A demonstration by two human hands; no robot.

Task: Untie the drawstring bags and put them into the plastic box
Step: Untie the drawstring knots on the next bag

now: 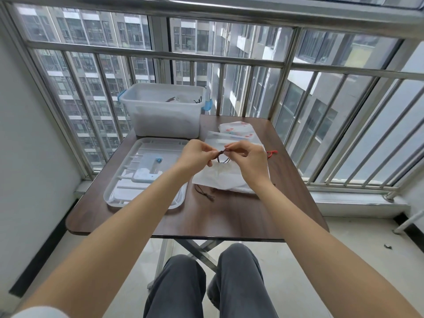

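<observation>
the clear lid (pixel 146 173) lies flat on the left of the brown table (pixel 229 216). behind it stands the plastic box (pixel 163 111), open, with something white and a dark string inside. the left hand (pixel 195 154) has its grip pinched on the dark cord (pixel 221 154). the right hand (pixel 246 157) pinches the same knot from the other side. under them lies a white bag (pixel 220 177) on more bags (pixel 236 131).

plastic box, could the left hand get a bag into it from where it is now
Probably yes: the plastic box stands open just beyond the left hand, its lid lying flat on the table. Nothing stands between, though the hand is busy pinching the drawstring.
</observation>
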